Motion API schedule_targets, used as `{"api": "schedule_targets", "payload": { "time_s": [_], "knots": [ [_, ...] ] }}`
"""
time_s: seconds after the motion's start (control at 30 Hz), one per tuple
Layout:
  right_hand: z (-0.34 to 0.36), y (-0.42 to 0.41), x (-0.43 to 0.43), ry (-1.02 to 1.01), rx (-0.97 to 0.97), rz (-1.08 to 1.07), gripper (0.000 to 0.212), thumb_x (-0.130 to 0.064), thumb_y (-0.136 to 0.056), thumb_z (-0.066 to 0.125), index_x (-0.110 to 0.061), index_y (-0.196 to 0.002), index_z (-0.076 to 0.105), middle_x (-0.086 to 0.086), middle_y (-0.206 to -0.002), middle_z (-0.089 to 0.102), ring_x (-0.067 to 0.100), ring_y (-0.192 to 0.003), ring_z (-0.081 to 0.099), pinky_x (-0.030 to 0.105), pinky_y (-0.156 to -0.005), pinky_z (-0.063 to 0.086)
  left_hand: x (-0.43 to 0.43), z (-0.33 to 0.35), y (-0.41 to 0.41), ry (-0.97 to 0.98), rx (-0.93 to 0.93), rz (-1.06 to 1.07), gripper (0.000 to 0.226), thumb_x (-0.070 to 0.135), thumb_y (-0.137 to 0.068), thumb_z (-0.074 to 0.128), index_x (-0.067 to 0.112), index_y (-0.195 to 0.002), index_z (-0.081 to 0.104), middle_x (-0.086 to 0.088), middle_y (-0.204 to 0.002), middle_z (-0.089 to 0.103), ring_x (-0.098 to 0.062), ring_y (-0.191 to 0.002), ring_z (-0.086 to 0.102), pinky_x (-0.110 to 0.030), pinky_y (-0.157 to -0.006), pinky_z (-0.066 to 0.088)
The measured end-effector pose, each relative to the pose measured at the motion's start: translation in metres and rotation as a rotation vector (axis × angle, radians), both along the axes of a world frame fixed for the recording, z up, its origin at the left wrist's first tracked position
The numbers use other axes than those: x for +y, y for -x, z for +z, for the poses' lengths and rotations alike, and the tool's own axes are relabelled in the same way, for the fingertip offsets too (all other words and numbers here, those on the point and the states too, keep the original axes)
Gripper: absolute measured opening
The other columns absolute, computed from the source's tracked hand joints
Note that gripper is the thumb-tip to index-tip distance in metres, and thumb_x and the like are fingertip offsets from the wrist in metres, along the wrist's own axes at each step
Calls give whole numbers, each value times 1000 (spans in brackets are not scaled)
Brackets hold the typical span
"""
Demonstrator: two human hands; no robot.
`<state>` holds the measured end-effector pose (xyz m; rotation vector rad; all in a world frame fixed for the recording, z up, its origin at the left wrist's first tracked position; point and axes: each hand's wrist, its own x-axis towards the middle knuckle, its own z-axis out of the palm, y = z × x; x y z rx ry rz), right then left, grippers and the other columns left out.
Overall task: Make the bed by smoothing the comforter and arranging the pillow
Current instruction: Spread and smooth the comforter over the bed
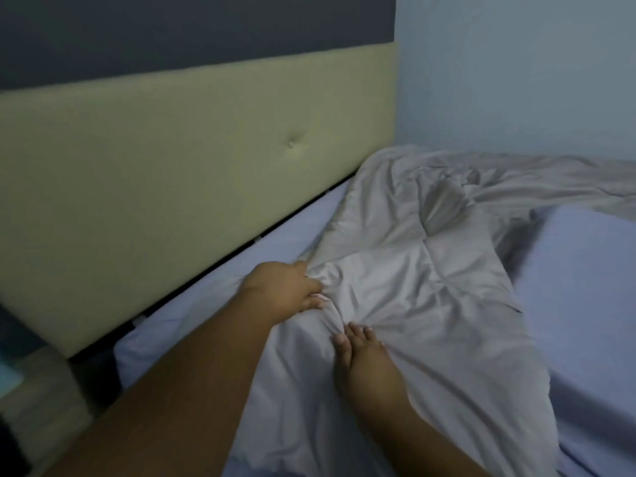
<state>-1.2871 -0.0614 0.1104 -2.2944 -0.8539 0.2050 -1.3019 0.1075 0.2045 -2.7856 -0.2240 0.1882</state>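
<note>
The headboard is a padded beige panel with one button tuft, and it runs from the lower left up to the corner of the pale wall. Directly below the headboard lies a strip of bare blue sheet. The comforter is grey and crumpled. Its near edge lies on the sheet just out from the headboard, and its bulk spreads away from the headboard toward the wall, in deep folds. The left hand is nearer the headboard, at the comforter edge. Its fingers are curled into the cloth and grip a bunch of it. The right hand is farther from the headboard, just beside the left hand, on top of the comforter. Its fingertips sit at a knot of creases that fan outward. They appear to pinch the cloth, although blur hides the exact hold. The two hands are close together but do not touch. The pillow is blue, like the sheet. It lies well apart from the headboard, on the far side of the comforter from both hands, and one of its edges meets the comforter folds.
</note>
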Motion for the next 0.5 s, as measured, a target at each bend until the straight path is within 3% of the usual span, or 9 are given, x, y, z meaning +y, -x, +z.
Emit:
{"api": "schedule_targets", "payload": {
  "time_s": [0.2,0.33,0.5],
  "knots": [
    [3,65,196,-49,147,4,47,-37,-100,26,-14,-138,42,3,-148,38,21,-140,25,28,-114,13,184,9,56,-75,95,7,43,59,-89,36,37,-125,47,-10,-124,48,-30,-104,56,-33,-77,42],
    [14,108,305,-21,170,117,46,-29,-102,20,-10,-140,37,8,-151,33,20,-141,21,27,-115,5,295,24,93,-69,146,0,45,61,-86,40,45,-128,42,-7,-122,46,-29,-107,55,-35,-80,44],
    [11,131,385,119,112,16,46,-31,-101,15,-14,-141,32,5,-151,31,22,-140,22,35,-115,15,371,23,111,-29,116,-60,46,60,-81,50,54,-126,38,-3,-118,47,-28,-101,57,-33,-71,41]
  ]
}}
